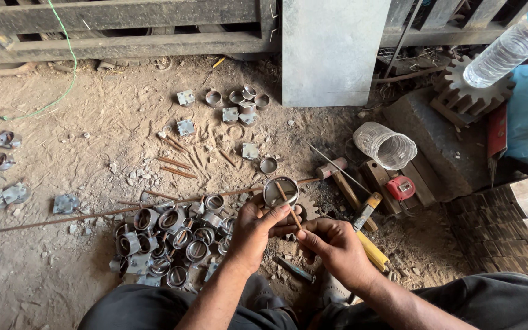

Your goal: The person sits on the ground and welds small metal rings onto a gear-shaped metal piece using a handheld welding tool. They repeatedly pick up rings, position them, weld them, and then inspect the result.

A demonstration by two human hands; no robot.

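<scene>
Metal ring [280, 191] gripped in left hand [256, 229]. Thin rod [288, 205] pinched in right hand [331, 241], tip laid across ring. Heap of like rings [172, 235] on dirt floor [93, 140], just left.

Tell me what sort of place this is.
Likely a small, informal metalworking shop, with work done on the dirt floor: a heap of metal rings, a hammer and a large gear lie around.

Bare, dusty brown dirt floor [80, 269] being lit by soft daylight, weathered dark timber rails [117, 27] being seen along the top, a plain grey sheet-metal panel [331, 49] being stood against them
</scene>
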